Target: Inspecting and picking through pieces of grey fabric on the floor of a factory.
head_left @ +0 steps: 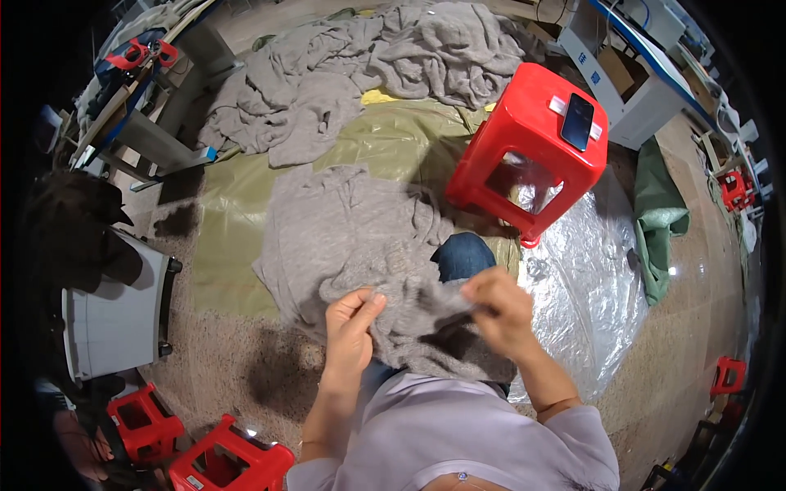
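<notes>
A grey knitted garment (352, 237) lies over my lap and spreads forward onto the floor covering. My left hand (350, 323) pinches a fold of it near its near edge. My right hand (499, 307) grips another bunch of the same grey fabric, a short stretch of cloth pulled between the two hands. My knee in blue jeans (463, 255) shows just beyond the hands.
A pile of more grey garments (385, 65) lies farther ahead on an olive tarp (237, 237). A red plastic stool (532, 147) with a dark phone (578, 121) on top stands ahead right, on clear plastic sheet (589, 286). Other red stools (229, 466) sit near left. A grey-white box (115, 319) stands left.
</notes>
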`<action>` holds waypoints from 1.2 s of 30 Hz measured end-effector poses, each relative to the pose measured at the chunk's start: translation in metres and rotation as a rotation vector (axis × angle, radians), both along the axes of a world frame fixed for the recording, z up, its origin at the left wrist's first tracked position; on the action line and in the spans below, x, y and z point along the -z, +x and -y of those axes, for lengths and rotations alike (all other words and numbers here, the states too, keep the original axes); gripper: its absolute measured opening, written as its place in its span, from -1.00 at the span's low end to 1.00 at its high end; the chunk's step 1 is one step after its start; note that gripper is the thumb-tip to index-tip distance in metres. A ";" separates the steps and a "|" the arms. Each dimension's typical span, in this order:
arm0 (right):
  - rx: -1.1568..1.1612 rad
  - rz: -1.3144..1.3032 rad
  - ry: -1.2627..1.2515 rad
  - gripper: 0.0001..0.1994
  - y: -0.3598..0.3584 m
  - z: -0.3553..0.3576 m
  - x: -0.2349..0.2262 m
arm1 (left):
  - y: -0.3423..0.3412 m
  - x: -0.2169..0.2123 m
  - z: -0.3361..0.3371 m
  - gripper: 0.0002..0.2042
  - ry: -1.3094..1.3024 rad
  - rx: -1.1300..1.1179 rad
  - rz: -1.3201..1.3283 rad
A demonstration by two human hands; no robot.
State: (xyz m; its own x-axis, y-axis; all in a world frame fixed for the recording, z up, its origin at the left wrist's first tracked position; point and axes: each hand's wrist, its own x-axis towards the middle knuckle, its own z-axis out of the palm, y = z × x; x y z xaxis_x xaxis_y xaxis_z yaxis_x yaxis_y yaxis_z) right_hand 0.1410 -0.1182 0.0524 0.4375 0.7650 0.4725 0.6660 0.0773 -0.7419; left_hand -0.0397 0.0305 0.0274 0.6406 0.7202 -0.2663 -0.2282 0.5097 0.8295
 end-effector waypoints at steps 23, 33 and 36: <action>-0.581 -0.427 -0.389 -0.74 -0.015 -0.058 -0.008 | -0.022 0.017 0.003 -0.91 0.415 0.321 -0.090; -0.115 -0.111 -0.149 -0.93 -0.050 -0.054 0.016 | 0.001 0.015 0.030 -0.90 0.804 -0.327 -0.273; -0.095 -0.053 -0.082 -0.93 -0.052 -0.052 0.017 | 0.000 0.015 0.025 -0.89 0.690 -0.177 -0.267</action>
